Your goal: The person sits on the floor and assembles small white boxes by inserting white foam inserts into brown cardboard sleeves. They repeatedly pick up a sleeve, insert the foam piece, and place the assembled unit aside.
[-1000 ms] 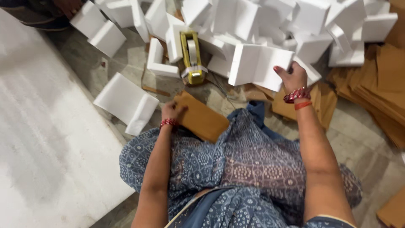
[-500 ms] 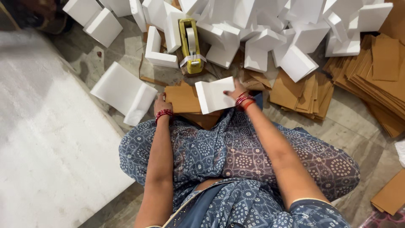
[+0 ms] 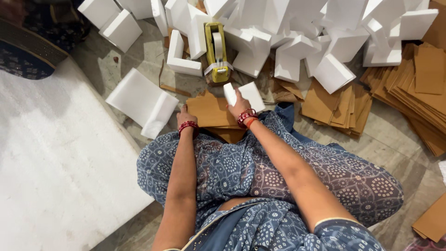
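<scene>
White sheet [image 3: 55, 162]: a big pale slab fills the left side of the floor, apart from both hands.
Foam heap [image 3: 302, 32]: white foam blocks and corner pieces are piled across the top of the view, behind the work spot.
Cardboard stacks [image 3: 418, 88]: brown flat pieces lie fanned out at the right, with a smaller pile [image 3: 332, 104] nearer the knee.
Foam slab [image 3: 141, 102]: a thick white piece lies on the floor just left of the left hand, not touched.
Tape dispenser [image 3: 217, 53]: yellow, standing among the foam just beyond the hands, unheld.
Cardboard piece [image 3: 211, 114]: a brown sheet lies on the lap edge in front of the person, over another brown sheet.
Foam block [image 3: 246, 95]: a small white block now stands at the right edge of that cardboard piece; a second ago it was out at the heap, and half a second ago it was held nearer the middle of the lap.
Right hand [image 3: 239, 109]: clamped on the foam block from below, pressing it against the cardboard; it has come in from the heap.
Left hand [image 3: 186, 118]: flat on the left edge of the cardboard piece, steadying it as before; whether the fingers curl under I cannot tell.
Meaning: foam and cardboard have been brought together, so the two are being joined in front of the person.
</scene>
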